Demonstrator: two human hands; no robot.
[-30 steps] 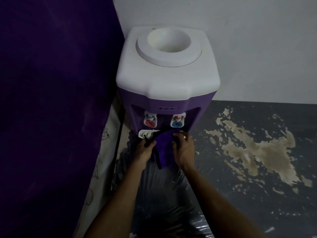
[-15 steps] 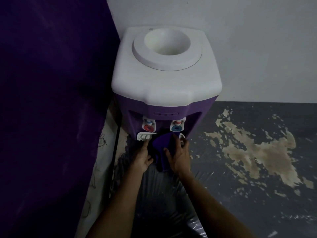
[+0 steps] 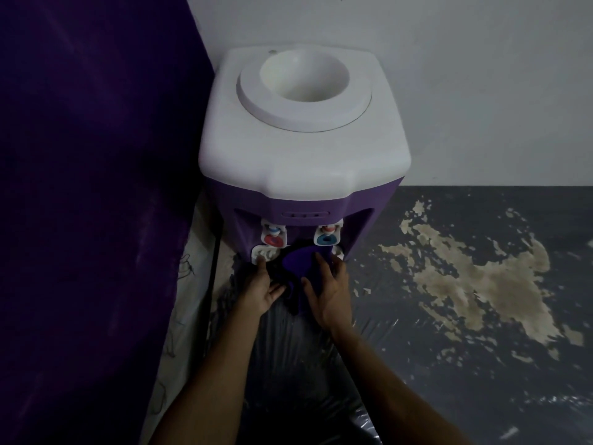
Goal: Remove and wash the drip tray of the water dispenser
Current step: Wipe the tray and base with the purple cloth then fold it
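Room: dim corner, pale wall [image 3: 481,75] behind, dark grey floor [image 3: 481,364] with a big patch worn down to beige [image 3: 475,284].
Left side: a deep purple curtain [image 3: 90,187] hangs right up against the dispenser.
Water dispenser: white-topped, purple-bodied unit [image 3: 305,149] standing on the floor against the wall, its round bottle well open on top.
Taps: red tap [image 3: 273,240] toward the curtain side, blue tap [image 3: 327,239] on the other, both under the front overhang.
Drip tray: purple tray [image 3: 303,268] at the foot of the dispenser's front, just below the taps, tilted with its front end dropping toward the floor; white tray ends [image 3: 264,254] show at its sides.
Left hand: left hand [image 3: 261,290] lies against the tray's left edge, fingers stretched toward the white end piece, thumb spread; a loose hold rather than a clenched grip.
Right hand: right hand [image 3: 330,293] is laid over the tray's right side, fingers extended along its top, thumb tucked underneath, grasping it.
Below the hands: glossy dark plastic sheet [image 3: 305,380] on the floor, crinkled and catching light.
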